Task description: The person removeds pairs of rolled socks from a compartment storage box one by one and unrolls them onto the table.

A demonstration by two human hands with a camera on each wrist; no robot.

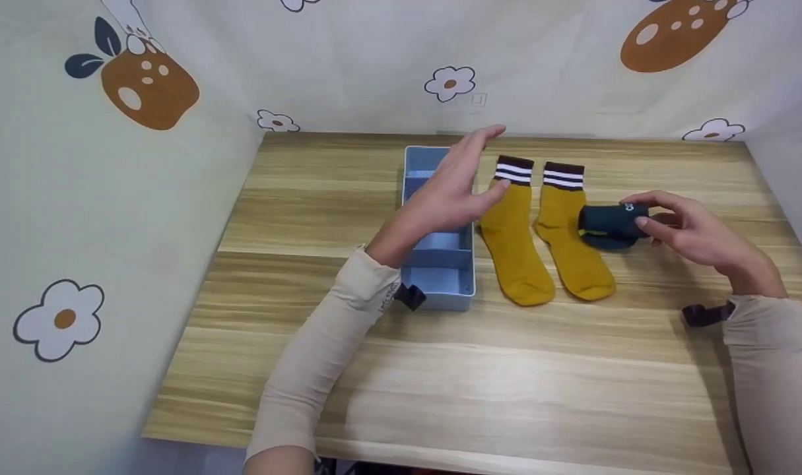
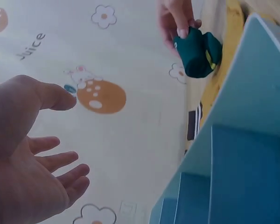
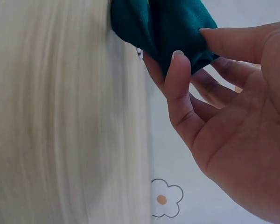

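My right hand point(image 1: 698, 231) pinches a rolled-up dark green sock bundle point(image 1: 608, 224) with white lettering and a yellow-green strip. Thumb and fingers hold its right end, over the toe half of the right yellow sock. In the right wrist view the green cloth point(image 3: 177, 28) shows folds between thumb and fingers. Two mustard-yellow socks, the left sock point(image 1: 516, 244) and the right sock point(image 1: 575, 257), lie flat side by side with striped cuffs away from me. My left hand point(image 1: 450, 191), fingers extended and holding nothing, hovers over the blue divided box point(image 1: 437, 301) and partly hides it.
The box stands left of the yellow socks on a wood-grain table point(image 1: 295, 297). Behind the table hangs a pale wall cloth point(image 1: 374, 79) with flower and fruit prints. Another pale wall closes in the left side.
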